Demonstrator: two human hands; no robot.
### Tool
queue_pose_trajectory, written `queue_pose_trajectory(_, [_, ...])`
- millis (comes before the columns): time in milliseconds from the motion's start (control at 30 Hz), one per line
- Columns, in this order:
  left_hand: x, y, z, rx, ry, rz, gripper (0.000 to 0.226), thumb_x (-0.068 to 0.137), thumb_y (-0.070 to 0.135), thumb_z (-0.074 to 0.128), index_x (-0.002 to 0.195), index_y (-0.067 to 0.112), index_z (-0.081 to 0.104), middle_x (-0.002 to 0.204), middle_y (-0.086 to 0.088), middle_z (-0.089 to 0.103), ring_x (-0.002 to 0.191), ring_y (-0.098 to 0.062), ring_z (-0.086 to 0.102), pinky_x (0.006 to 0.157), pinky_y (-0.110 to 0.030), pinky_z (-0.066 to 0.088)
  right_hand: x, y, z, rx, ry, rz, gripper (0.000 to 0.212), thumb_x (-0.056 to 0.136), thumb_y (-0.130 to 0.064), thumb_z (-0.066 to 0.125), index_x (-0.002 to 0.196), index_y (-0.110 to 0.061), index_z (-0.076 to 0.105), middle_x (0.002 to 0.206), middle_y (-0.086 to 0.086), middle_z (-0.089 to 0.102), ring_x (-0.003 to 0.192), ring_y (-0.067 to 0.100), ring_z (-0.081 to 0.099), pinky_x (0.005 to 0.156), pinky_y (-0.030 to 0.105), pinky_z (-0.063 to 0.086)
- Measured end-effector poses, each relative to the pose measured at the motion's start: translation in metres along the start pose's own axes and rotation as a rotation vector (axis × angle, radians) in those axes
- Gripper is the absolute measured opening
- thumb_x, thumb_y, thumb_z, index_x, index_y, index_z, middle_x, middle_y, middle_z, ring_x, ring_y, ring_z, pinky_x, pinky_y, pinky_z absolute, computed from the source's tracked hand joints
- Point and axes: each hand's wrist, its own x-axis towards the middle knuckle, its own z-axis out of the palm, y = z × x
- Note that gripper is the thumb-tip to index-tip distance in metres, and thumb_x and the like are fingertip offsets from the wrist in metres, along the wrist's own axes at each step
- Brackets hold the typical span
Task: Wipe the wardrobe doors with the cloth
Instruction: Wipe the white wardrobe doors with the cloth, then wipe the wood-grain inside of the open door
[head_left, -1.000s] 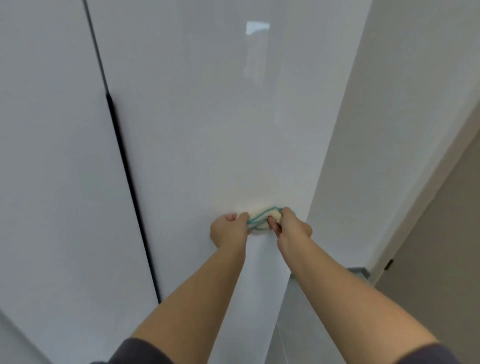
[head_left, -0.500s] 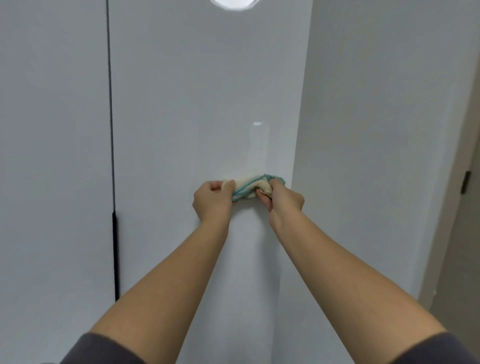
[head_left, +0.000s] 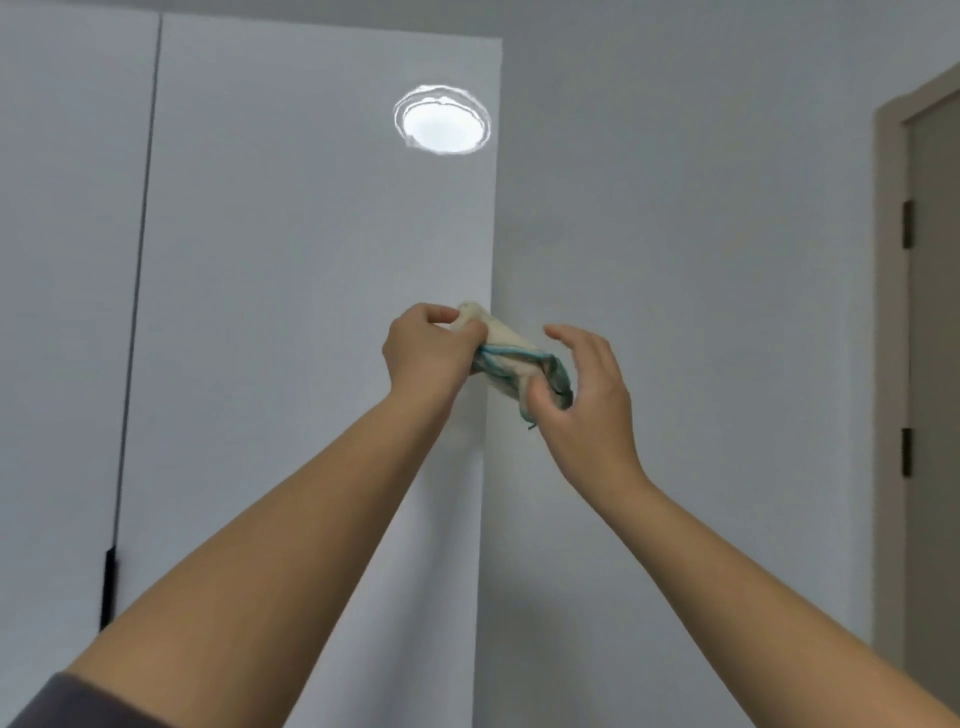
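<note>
A cream cloth with a teal edge (head_left: 511, 353) is bunched between both hands, in front of the right edge of the glossy white wardrobe door (head_left: 291, 291). My left hand (head_left: 428, 353) pinches its upper left end. My right hand (head_left: 584, 389) holds the lower right end with thumb and palm, its other fingers spread apart. A second white door (head_left: 67, 270) lies left of a thin dark seam. The cloth sits slightly off the door surface as far as I can tell.
A ceiling lamp is mirrored high on the right door (head_left: 441, 126). A plain wall (head_left: 701, 260) runs to the right of the wardrobe's edge. A beige door frame with dark hinges (head_left: 906, 338) stands at the far right. A black handle strip (head_left: 108, 587) sits low on the seam.
My view has tilted upward. Both hands have risen along the door with the cloth and shifted right to its edge. My right hand's fingers have opened out.
</note>
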Motion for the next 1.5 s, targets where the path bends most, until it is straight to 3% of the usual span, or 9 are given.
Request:
queue_pose_trajectory(133, [0.014,0.023,0.037,0.094,-0.075,0.063,0.019,0.073,0.015,0.072,0.057,0.012,0.061,0.067,-0.005,0.067,0.065,-0.023,0.071,0.068,-0.038,0.061,0.020,0.025,0.005,-0.109,0.001,-0.104,0.037,0.083,-0.025,0.068,0.117,-0.021,0.055,0.111,-0.012,0.055,0.101,0.011,0.052,0.089,0.036,0.046])
queue_pose_trajectory(267, [0.049,0.036,0.070,0.143,-0.122,0.097,0.019,0.074,0.020,0.075,0.067,0.006,0.064,0.068,-0.010,0.070,0.057,-0.024,0.071,0.065,-0.036,0.061,0.060,0.055,0.015,-0.115,0.092,-0.091,0.038,0.084,-0.022,0.071,0.118,-0.016,0.054,0.108,-0.005,0.056,0.096,0.012,0.052,0.080,0.021,0.041])
queue_pose_trajectory(467, [0.104,0.063,0.097,0.199,-0.136,0.334,0.025,0.091,0.027,0.056,0.089,0.004,0.064,0.070,-0.007,0.071,0.055,-0.017,0.069,0.055,-0.026,0.058,0.135,0.087,0.032,0.258,0.200,0.149,0.034,0.088,-0.019,0.064,0.116,-0.025,0.047,0.091,-0.013,0.057,0.075,-0.003,0.057,0.058,0.007,0.044])
queue_pose_trajectory(633, [0.140,0.074,0.115,0.615,0.180,0.894,0.019,0.091,0.024,0.049,0.087,0.013,0.064,0.081,0.001,0.067,0.074,-0.014,0.062,0.066,-0.031,0.051,0.191,0.110,0.056,0.523,0.175,0.235,0.053,0.092,-0.020,0.057,0.138,-0.035,0.036,0.106,-0.013,0.058,0.094,0.005,0.060,0.081,0.029,0.055])
queue_pose_trajectory(733, [0.163,0.070,0.128,0.875,0.332,1.080,0.021,0.093,0.023,0.048,0.107,0.015,0.061,0.106,-0.002,0.059,0.098,-0.020,0.054,0.080,-0.031,0.042,0.225,0.121,0.071,0.651,0.153,0.234,0.054,0.093,-0.016,0.054,0.141,-0.033,0.038,0.119,-0.011,0.055,0.102,0.008,0.057,0.092,0.035,0.053])
queue_pose_trajectory(967, [0.205,0.085,0.147,1.283,0.548,0.971,0.062,0.088,0.005,0.042,0.147,0.008,0.024,0.154,-0.013,0.022,0.140,-0.031,0.021,0.110,-0.045,0.023,0.293,0.127,0.102,0.831,0.132,0.033,0.056,0.088,-0.015,0.052,0.141,-0.030,0.041,0.130,-0.007,0.055,0.116,0.013,0.054,0.102,0.036,0.045])
queue_pose_trajectory(1133, [0.211,0.094,0.149,1.386,0.635,0.782,0.043,0.086,0.001,0.039,0.129,-0.003,0.035,0.128,-0.020,0.045,0.120,-0.039,0.042,0.098,-0.051,0.033,0.332,0.121,0.114,0.966,0.080,-0.076,0.054,0.092,-0.015,0.048,0.143,-0.030,0.038,0.130,-0.002,0.050,0.112,0.012,0.051,0.092,0.021,0.040])
queue_pose_trajectory(1367, [0.216,0.094,0.150,1.447,0.669,0.793,0.030,0.095,0.008,0.034,0.125,0.002,0.037,0.132,-0.019,0.044,0.126,-0.036,0.040,0.095,-0.049,0.034,0.366,0.082,0.114,0.952,0.097,-0.292,0.047,0.095,-0.014,0.048,0.140,-0.021,0.044,0.123,0.007,0.046,0.099,0.015,0.050,0.079,0.010,0.030])
queue_pose_trajectory(1500, [0.219,0.096,0.146,1.451,0.650,0.803,0.035,0.099,0.014,0.030,0.133,0.006,0.034,0.138,-0.017,0.043,0.130,-0.033,0.038,0.097,-0.044,0.035,0.374,0.074,0.125,0.789,0.212,-0.341,0.034,0.095,-0.026,0.050,0.125,-0.012,0.054,0.115,0.007,0.050,0.103,0.022,0.049,0.081,0.027,0.038])
